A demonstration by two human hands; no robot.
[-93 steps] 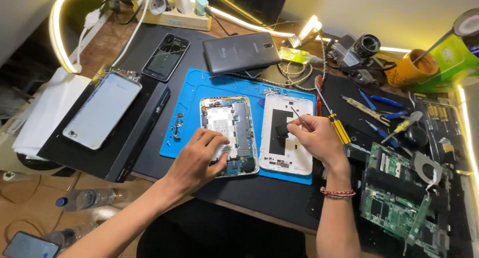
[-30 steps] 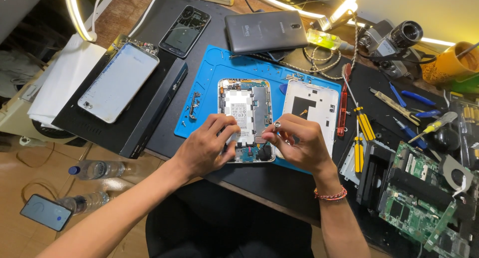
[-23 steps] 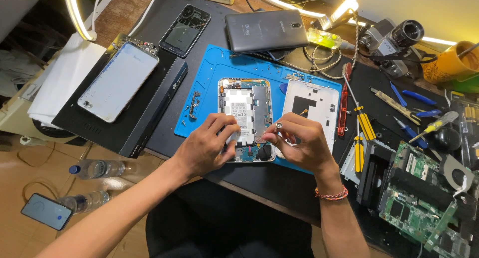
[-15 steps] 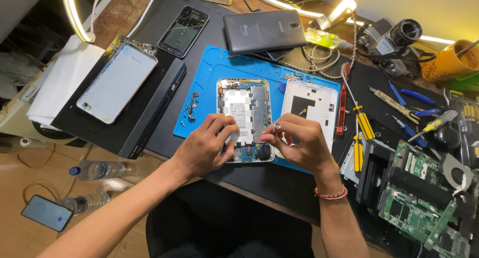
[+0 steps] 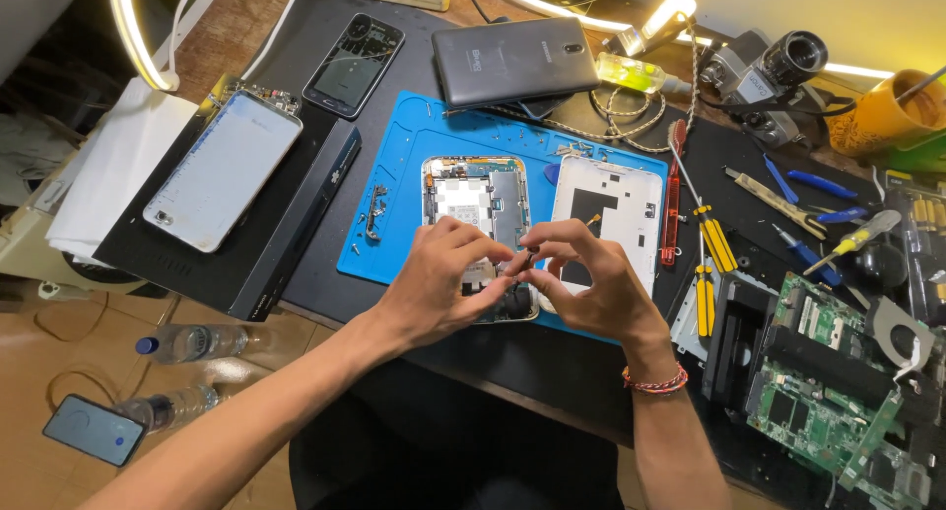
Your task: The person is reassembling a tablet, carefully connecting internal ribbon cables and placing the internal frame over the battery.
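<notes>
Pinching together over the lower end of the opened tablet (image 5: 476, 206), left hand (image 5: 439, 281) and right hand (image 5: 591, 288), each grip closed on something too small to make out. Lying on the blue mat (image 5: 399, 190), white back cover (image 5: 611, 204) just beside, bare mat toward the left edge. Two water bottles (image 5: 187, 342) on the floor. Circuit board (image 5: 823, 402) cut off at right.

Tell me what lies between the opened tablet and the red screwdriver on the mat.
In the head view, the white back cover lies between the opened tablet and the red screwdriver.
</notes>
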